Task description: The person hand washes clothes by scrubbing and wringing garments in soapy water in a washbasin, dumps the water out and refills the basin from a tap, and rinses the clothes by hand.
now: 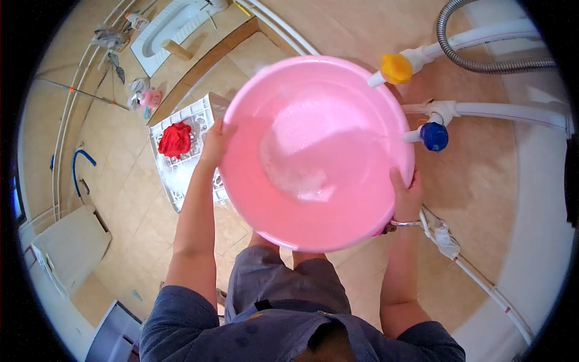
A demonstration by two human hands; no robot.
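A large pink basin [307, 229] with some foam and sudsy water inside is held up in front of my body. My left hand [214, 143] grips its left rim, and my right hand [408, 196] grips the lower right rim. The fingers beneath the basin are hidden. To the left, a red cloth [175, 140] lies bunched on a white plastic stool [205, 114] that has foam on it. Just beyond the basin's right edge are a tap with a yellow handle [396, 69] and another with a blue handle [433, 136].
White pipes [500, 110] and a metal hose [482, 65] run along the right. A squat toilet [166, 36] is at the upper left, with a pink container [150, 98] near its raised ledge. A white lidded bin or panel [72, 247] stands far left.
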